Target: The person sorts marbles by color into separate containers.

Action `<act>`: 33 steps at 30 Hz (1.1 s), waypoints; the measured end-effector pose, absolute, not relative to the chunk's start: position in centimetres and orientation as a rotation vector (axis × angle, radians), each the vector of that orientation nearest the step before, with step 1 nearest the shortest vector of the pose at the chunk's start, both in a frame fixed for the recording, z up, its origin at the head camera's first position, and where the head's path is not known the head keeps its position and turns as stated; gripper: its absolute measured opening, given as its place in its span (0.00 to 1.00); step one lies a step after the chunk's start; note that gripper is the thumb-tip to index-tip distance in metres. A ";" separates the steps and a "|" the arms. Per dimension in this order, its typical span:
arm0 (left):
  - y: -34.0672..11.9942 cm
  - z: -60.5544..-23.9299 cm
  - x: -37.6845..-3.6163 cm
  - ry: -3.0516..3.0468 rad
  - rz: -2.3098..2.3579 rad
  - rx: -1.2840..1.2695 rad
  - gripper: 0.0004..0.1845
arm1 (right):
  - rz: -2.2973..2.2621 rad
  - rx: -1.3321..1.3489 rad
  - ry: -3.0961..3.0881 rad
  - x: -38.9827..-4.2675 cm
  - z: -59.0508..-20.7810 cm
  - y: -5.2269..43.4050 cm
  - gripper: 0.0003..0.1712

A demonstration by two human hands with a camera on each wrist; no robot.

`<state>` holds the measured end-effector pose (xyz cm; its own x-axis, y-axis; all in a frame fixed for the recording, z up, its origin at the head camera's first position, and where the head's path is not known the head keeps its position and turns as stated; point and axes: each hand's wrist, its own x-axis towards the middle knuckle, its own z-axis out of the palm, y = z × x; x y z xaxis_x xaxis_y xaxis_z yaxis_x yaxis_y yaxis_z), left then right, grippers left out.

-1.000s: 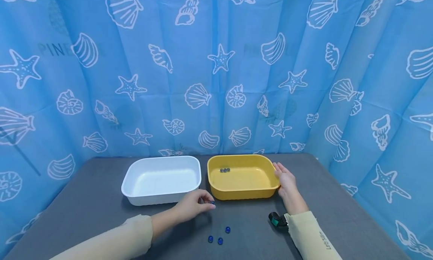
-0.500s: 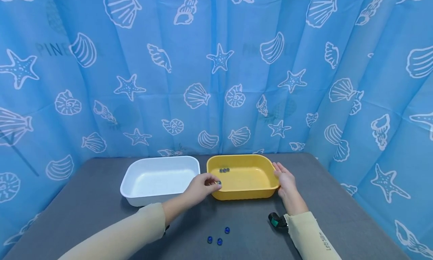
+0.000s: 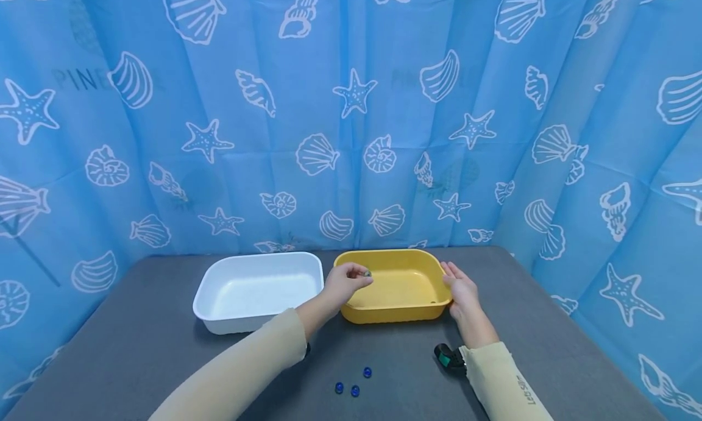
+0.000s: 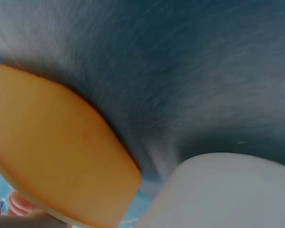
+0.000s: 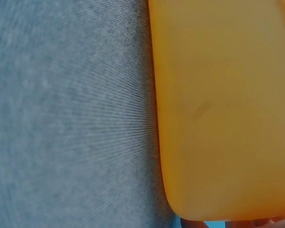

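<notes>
Over the left part of the yellow tray (image 3: 395,314), my left hand (image 3: 342,284) pinches a small glass marble (image 3: 367,274) between thumb and index fingertip. Curled fingers (image 4: 21,204) of this hand show past the tray's rim in the left wrist view. My right hand (image 3: 463,290) rests against the tray's right end, fingers mostly straight along the outside. A small dark marble (image 3: 433,302) lies inside near the front right corner. My left hand covers the tray's back left part. Blue marbles (image 3: 355,391) lie on the grey table in front.
A white tray (image 3: 255,323) stands left of the yellow one, under the line of my left forearm. A black wrist device (image 3: 450,357) hangs at my right sleeve. Behind the grey table (image 3: 137,348) hangs a blue curtain (image 3: 296,104) with shell prints.
My left hand has carried a marble from the table up, forward and right, over the yellow tray. A dark marble now shows at the tray's front right. The right hand has stayed put.
</notes>
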<state>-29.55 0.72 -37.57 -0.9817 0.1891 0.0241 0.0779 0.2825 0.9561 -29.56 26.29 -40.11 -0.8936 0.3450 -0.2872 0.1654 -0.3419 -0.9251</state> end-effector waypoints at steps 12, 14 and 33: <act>4.4 -39.4 -32.7 2.395 1.812 -0.089 0.10 | 2.372 -0.697 -1.739 -29.5 -40.1 26.4 0.31; 4.6 -39.9 -33.1 2.372 1.810 -0.175 0.09 | 2.377 -0.690 -1.740 -29.5 -40.0 26.4 0.31; 5.4 -40.5 -35.0 2.579 1.323 -0.399 0.15 | 2.366 -0.648 -1.782 -29.5 -40.1 26.3 0.31</act>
<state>-35.00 5.36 -40.46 -0.9400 -0.1404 -0.3108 -0.3344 0.5590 0.7587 -29.48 26.30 -40.11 -0.9029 0.3357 -0.2684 0.1652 -0.3054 -0.9378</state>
